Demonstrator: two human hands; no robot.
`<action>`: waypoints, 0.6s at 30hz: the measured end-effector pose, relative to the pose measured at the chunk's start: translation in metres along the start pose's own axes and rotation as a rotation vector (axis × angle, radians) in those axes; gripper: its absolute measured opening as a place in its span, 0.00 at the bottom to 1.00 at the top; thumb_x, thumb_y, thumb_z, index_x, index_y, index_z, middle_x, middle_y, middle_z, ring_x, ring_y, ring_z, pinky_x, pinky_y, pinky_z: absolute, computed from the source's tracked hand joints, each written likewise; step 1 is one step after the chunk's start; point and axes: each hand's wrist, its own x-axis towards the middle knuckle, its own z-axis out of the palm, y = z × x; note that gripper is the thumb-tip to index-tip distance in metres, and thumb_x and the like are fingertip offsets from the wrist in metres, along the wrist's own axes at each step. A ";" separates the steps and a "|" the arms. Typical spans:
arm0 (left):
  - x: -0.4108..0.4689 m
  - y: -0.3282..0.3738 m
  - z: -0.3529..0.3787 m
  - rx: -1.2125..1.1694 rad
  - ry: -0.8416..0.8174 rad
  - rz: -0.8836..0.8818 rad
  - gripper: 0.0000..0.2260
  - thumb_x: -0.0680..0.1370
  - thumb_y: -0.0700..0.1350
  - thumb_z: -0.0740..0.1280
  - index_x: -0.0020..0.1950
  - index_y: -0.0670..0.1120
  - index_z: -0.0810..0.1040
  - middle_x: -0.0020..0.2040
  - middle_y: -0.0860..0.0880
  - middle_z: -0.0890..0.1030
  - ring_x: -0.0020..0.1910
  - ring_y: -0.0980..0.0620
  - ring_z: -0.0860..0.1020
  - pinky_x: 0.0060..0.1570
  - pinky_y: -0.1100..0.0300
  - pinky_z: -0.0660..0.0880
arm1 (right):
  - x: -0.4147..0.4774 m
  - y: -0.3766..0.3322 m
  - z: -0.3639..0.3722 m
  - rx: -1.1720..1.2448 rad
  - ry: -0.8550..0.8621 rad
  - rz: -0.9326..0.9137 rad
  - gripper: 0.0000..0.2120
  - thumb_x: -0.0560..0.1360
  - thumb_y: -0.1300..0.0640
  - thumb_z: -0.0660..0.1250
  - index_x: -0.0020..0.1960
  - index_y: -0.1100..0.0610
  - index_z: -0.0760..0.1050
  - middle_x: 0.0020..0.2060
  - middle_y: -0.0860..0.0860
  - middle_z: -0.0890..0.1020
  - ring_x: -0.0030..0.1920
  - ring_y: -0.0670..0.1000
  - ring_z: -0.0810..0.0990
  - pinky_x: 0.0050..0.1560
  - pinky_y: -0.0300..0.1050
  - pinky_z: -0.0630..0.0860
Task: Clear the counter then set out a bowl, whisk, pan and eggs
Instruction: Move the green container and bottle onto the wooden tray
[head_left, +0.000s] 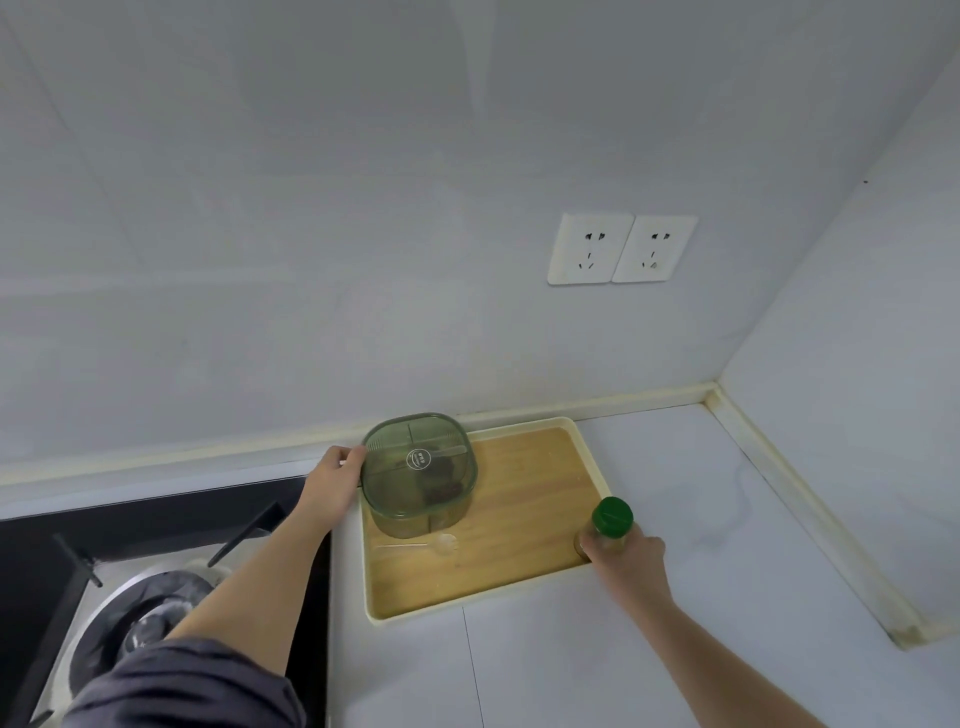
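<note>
Item one: green container (420, 475), translucent, square with rounded corners, lidded and divided inside, stood on the rear left part of the tray (524, 514). The left hand (332, 483) met its left wall, thumb at the lid's rim and the other fingers hidden behind the box, so the hold looked closed on it. Item two: bottle (609, 522), clear-bodied with a green cap, upright at the tray's front right corner. The right hand (626, 558) was wrapped round its body just below the cap. Count: one container, one bottle, one tray with wood-coloured base and cream rim, and one clear spoon (441, 544) lying flat on the tray just in front of the container. Surroundings: pale counter (675, 493) under the tray; black gas stove (156, 519) to the left, one burner (145, 613) beneath the left forearm; two white wall sockets (622, 248) side by side above. A dark sleeve (192, 686) covered the left upper arm.
</note>
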 end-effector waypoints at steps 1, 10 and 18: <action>0.002 0.000 -0.001 -0.002 0.000 -0.001 0.14 0.80 0.56 0.58 0.56 0.47 0.74 0.53 0.47 0.79 0.54 0.46 0.76 0.52 0.53 0.70 | -0.001 -0.001 0.001 0.002 0.004 -0.001 0.13 0.72 0.49 0.68 0.48 0.56 0.69 0.46 0.53 0.66 0.39 0.56 0.77 0.37 0.45 0.73; 0.016 0.007 -0.007 0.030 -0.009 0.011 0.14 0.79 0.56 0.60 0.56 0.48 0.74 0.55 0.47 0.78 0.54 0.47 0.76 0.51 0.55 0.70 | -0.004 -0.007 0.012 0.006 0.029 -0.019 0.10 0.73 0.49 0.65 0.44 0.54 0.67 0.44 0.52 0.65 0.36 0.55 0.76 0.36 0.45 0.74; -0.004 0.022 -0.004 0.269 0.210 0.326 0.19 0.78 0.49 0.64 0.66 0.42 0.70 0.65 0.44 0.73 0.62 0.44 0.72 0.58 0.54 0.68 | 0.001 -0.006 0.006 -0.143 0.057 -0.106 0.13 0.71 0.44 0.68 0.48 0.51 0.70 0.46 0.51 0.71 0.42 0.53 0.77 0.39 0.45 0.73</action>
